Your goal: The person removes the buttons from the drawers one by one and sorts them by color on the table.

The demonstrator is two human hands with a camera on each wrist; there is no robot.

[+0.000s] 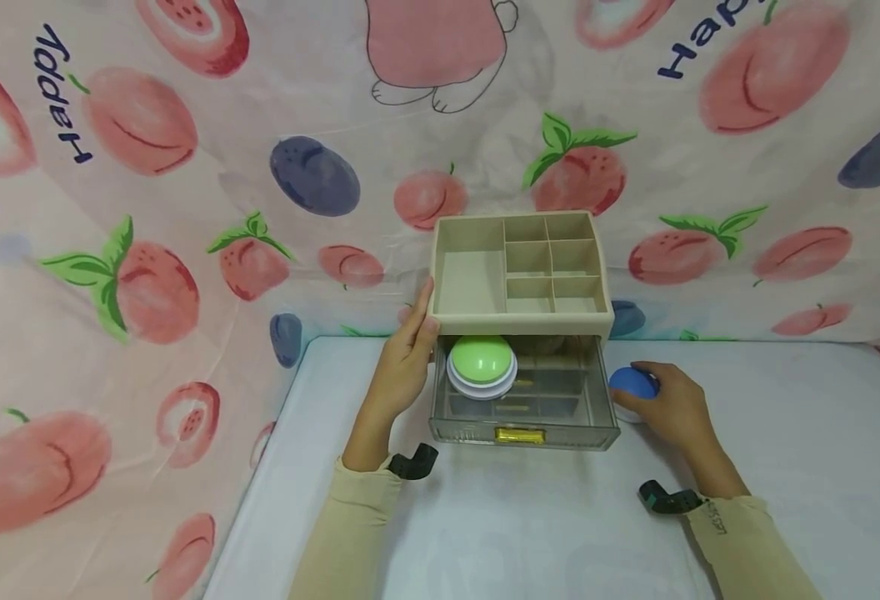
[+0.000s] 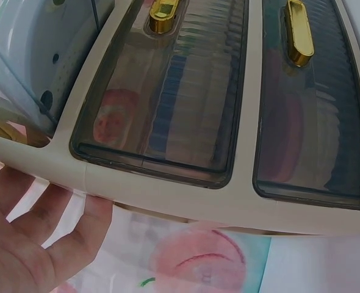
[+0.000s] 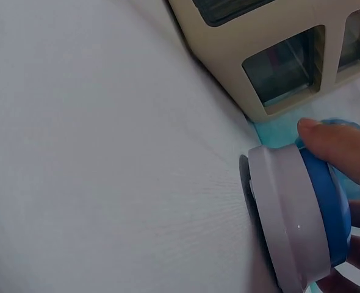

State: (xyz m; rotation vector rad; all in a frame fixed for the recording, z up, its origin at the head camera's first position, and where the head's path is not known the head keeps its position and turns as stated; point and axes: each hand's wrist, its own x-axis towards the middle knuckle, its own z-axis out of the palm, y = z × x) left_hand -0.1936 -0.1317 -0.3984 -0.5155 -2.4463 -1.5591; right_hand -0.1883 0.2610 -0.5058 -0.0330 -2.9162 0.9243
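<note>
A cream organizer (image 1: 522, 325) stands on the table with its clear, smoky drawer (image 1: 545, 417) pulled out. In the drawer's left part sits a green-domed push button (image 1: 481, 360) on a white base. My left hand (image 1: 404, 358) rests against the organizer's left side, its fingers (image 2: 94, 213) extended along the cream edge. To the right of the drawer, my right hand (image 1: 672, 404) grips a blue-domed push button (image 1: 633, 383) with a white base. The thumb (image 3: 338, 143) lies on its blue top in the right wrist view, and the other fingers are partly hidden behind it.
The organizer's top has one large compartment (image 1: 468, 275) and several small ones. A gold handle (image 1: 520, 435) is on the drawer front. Behind the white table (image 1: 530, 533) hangs a fruit-print cloth (image 1: 380, 150). The left wrist view shows smoky panels with gold handles (image 2: 299, 33).
</note>
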